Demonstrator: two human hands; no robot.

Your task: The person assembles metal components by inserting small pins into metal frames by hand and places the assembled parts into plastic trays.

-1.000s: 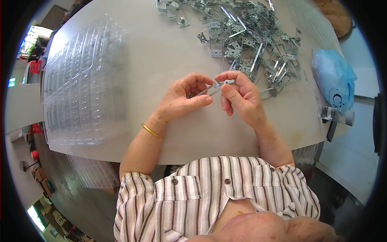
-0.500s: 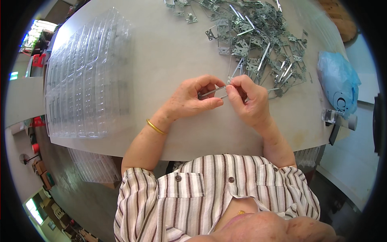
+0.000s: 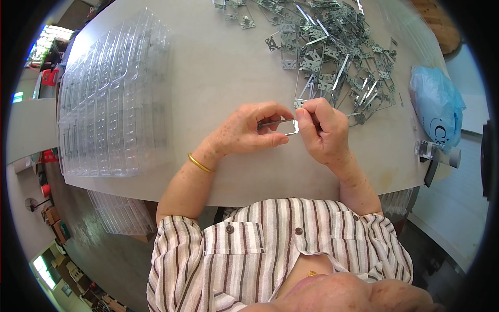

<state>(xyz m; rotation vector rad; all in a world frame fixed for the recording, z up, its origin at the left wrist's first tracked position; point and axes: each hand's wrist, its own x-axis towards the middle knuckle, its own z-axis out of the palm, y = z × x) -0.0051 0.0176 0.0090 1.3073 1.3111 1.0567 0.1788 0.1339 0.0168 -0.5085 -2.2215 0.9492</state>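
My left hand [image 3: 249,130] and my right hand [image 3: 322,130] meet over the middle of the grey table [image 3: 218,67]. Together they pinch a small flat metal strip [image 3: 278,125], the left hand holding its left end between thumb and fingers, the right hand gripping its right end with fingertips. A gold bangle [image 3: 199,164] sits on my left wrist. Just beyond my right hand lies a big heap of similar grey metal brackets and strips [image 3: 332,47].
A stack of clear plastic trays [image 3: 112,99] covers the table's left part, with more clear trays [image 3: 117,210] below the table edge. A blue plastic bag [image 3: 436,104] and a small clamped tool [image 3: 436,156] sit at the right edge.
Both hands have closed in on each other and now hold the strip level between them; the view has shifted slightly, so the heap sits higher in the picture.
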